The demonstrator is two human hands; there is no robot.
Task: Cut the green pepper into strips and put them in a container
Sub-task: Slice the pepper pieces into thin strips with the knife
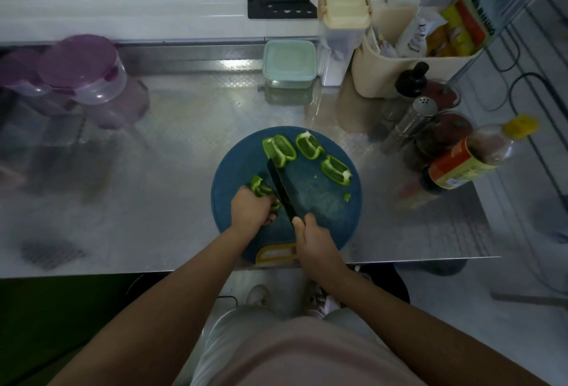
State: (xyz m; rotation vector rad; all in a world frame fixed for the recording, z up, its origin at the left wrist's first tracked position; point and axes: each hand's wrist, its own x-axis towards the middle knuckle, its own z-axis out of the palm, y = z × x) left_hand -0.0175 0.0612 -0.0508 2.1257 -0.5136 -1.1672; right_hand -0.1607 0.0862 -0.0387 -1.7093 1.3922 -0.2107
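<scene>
My left hand (250, 209) pinches the pepper piece (261, 189) beside the knife (282, 189); my right hand (310, 236) grips its handle; I should keep fingertips curled.

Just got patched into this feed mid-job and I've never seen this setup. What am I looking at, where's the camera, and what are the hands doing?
There is no machine here: a person works with bare hands, and the one picture comes from a camera worn on their head, looking down. The left hand holds a piece of green pepper on the round blue cutting board. The right hand grips a dark knife, its blade right beside that piece. Further back on the board lie three larger pepper pieces. A lidded square container stands at the back of the metal counter, bottles and jars to its right.
</scene>
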